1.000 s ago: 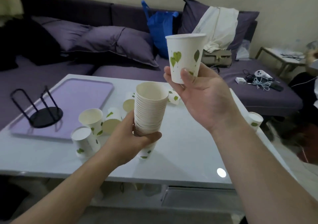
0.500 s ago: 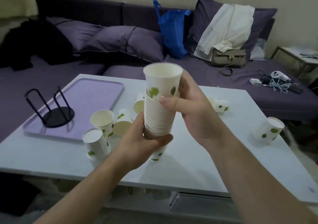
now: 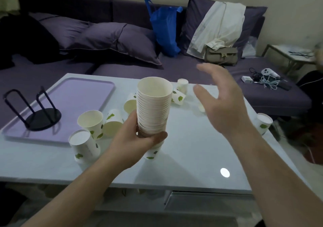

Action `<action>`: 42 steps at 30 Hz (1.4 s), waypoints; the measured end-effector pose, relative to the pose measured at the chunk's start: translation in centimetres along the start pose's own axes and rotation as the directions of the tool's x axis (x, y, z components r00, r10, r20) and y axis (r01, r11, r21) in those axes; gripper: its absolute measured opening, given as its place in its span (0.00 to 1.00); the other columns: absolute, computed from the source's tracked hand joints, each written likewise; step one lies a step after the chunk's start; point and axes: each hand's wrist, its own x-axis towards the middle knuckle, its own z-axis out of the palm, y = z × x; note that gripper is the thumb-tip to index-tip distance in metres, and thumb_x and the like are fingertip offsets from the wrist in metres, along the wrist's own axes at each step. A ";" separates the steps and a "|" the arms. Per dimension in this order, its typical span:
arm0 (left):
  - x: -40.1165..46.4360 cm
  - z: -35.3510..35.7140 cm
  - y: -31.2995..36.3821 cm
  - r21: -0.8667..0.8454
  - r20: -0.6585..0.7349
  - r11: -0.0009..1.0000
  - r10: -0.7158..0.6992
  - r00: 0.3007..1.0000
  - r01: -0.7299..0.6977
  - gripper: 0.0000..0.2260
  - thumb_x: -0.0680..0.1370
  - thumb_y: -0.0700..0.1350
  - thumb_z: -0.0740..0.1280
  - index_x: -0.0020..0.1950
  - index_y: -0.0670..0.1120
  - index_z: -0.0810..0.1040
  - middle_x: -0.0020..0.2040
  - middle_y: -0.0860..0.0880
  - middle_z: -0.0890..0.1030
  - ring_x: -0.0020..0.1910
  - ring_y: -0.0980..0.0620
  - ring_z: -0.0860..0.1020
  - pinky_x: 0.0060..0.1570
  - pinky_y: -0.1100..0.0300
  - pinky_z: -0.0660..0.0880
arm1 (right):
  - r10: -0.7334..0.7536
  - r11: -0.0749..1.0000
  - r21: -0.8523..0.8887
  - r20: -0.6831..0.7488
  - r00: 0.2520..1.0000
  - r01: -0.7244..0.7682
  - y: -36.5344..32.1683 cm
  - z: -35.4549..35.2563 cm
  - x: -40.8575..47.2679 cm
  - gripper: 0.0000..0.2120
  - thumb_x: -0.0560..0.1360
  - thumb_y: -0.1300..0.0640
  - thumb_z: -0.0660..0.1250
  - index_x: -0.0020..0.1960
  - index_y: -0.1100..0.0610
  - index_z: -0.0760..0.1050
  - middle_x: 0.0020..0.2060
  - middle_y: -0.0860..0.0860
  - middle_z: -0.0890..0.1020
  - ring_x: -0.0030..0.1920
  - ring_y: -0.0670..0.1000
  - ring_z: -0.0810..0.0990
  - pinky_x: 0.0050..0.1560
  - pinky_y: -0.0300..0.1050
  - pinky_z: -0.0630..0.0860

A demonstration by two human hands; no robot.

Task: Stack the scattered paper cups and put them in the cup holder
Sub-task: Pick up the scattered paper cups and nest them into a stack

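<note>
The left hand [image 3: 138, 139] holds the stack [image 3: 153, 108] of nested paper cups above the middle of the table [image 3: 192, 148]. The fingers are closed around the lower part of the stack, and the thumb [image 3: 157, 136] lies across its front. The stack stands almost upright, with the open mouth on top.

The right hand [image 3: 222, 102] is in the air to the right of the stack, apart from it. Its fingers are spread open and it holds nothing.

Loose cups are scattered on the table. Near the left edge, beside the tray [image 3: 57, 108], one cup [image 3: 83, 144] stands upside down, one cup [image 3: 91, 123] stands with the mouth up, and another [image 3: 111, 125] lies on its side just beside them. One more lying cup [image 3: 130, 104] is partly hidden behind the stack. Near the far edge there is one standing cup [image 3: 182, 85] and one lying cup [image 3: 178, 96]. At the right edge a single cup [image 3: 264, 125] stands upside down.

The cup holder [image 3: 35, 111], a black wire stand with a round base, stands on the purple tray at the left far corner of the table. It has no cups in it.
</note>
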 end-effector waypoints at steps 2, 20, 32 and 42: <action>0.1 0.4 0.2 -0.005 -0.001 1.000 0.002 1.000 -0.002 0.29 0.74 0.49 0.82 0.70 0.62 0.73 0.57 0.65 0.84 0.53 0.71 0.81 0.44 0.75 0.76 | 0.116 0.962 -0.235 -0.111 0.987 -0.139 5.2 -1.5 -0.2 0.24 0.75 0.57 0.69 0.71 0.56 0.78 0.71 0.52 0.78 0.74 0.53 0.73 0.75 0.38 0.64; 0.8 4.1 1.3 -0.015 0.037 1.000 -0.010 0.999 0.010 0.27 0.72 0.49 0.84 0.66 0.63 0.77 0.55 0.67 0.86 0.54 0.66 0.84 0.59 0.55 0.81 | 0.655 0.537 -0.598 -0.150 0.741 -0.595 17.8 -5.8 -4.0 0.30 0.75 0.62 0.69 0.77 0.50 0.72 0.69 0.57 0.66 0.67 0.66 0.68 0.56 0.52 0.71; 0.4 4.2 1.4 -0.010 0.027 1.000 -0.024 0.999 0.024 0.27 0.73 0.48 0.84 0.67 0.60 0.78 0.54 0.66 0.86 0.54 0.65 0.84 0.60 0.54 0.82 | 0.703 0.698 0.296 -0.113 0.702 -0.652 11.0 -4.7 -1.0 0.15 0.75 0.53 0.79 0.52 0.62 0.80 0.50 0.55 0.83 0.52 0.60 0.85 0.47 0.46 0.82; -0.1 2.5 0.9 -0.011 -0.010 1.000 -0.013 1.000 0.013 0.28 0.72 0.50 0.84 0.68 0.62 0.77 0.55 0.64 0.86 0.56 0.63 0.84 0.56 0.59 0.81 | 0.396 -0.140 0.898 0.438 0.807 -0.418 1.3 -2.5 -0.8 0.12 0.72 0.67 0.73 0.54 0.68 0.85 0.56 0.62 0.87 0.56 0.59 0.88 0.63 0.53 0.83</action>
